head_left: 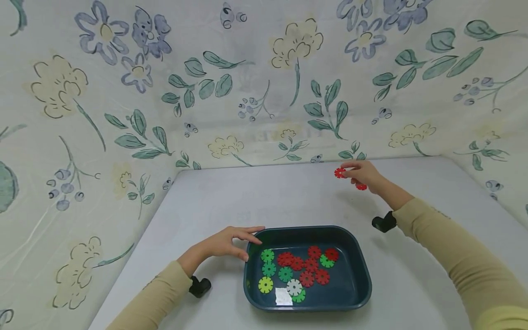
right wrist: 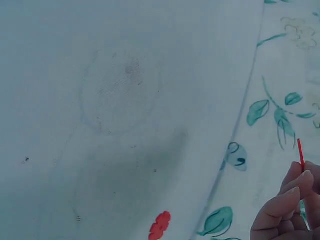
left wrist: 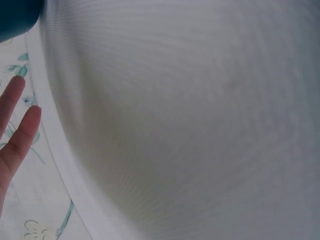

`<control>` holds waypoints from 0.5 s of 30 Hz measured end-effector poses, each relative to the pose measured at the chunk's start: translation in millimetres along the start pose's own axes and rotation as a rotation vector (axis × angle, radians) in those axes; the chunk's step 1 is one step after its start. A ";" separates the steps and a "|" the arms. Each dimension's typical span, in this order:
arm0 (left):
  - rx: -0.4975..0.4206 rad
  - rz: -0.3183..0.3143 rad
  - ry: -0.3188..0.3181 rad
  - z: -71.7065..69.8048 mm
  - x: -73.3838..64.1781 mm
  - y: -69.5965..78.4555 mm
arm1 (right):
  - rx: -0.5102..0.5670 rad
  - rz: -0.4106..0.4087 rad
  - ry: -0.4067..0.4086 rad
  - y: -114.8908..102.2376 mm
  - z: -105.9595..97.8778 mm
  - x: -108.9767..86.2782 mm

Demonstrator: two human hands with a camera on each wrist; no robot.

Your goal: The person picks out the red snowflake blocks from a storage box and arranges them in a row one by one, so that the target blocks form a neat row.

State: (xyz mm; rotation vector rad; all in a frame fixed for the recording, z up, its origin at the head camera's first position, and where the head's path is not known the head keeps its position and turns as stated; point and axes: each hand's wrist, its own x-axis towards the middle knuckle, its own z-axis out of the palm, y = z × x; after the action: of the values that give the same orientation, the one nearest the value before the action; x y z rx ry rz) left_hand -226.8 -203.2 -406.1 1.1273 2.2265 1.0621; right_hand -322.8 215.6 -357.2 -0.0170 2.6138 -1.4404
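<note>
My right hand is over the far right of the table, pinching a red notched plastic disc between thumb and fingertips. In the right wrist view, that disc appears edge-on above the fingers. A second red disc shows just below the hand, and on the white surface in the right wrist view. My left hand rests at the left rim of a dark blue tray, its fingers spread and relaxed. Inside the tray lie several notched discs: red ones, green ones, a yellow-green one and a white one.
The white table meets flower-patterned cloth at its back and sides. Black wrist-worn pieces stick out beside the left forearm and right forearm. A bright reflection shows on the tray floor near its front.
</note>
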 end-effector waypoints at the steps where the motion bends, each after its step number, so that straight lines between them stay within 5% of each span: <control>1: 0.001 -0.001 0.000 0.2 0.1 0.0 | 0.008 0.006 0.006 3.5 -0.3 1.2; 15: -0.006 -0.003 0.006 2.2 -0.2 -1.4 | 0.131 0.130 0.076 46.5 9.8 14.4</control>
State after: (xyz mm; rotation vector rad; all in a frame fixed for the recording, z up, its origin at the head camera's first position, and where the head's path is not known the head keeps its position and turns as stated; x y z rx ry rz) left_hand -225.9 -202.9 -408.5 1.1198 2.2274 1.0717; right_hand -332.6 231.1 -403.4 0.2225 2.5198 -1.5912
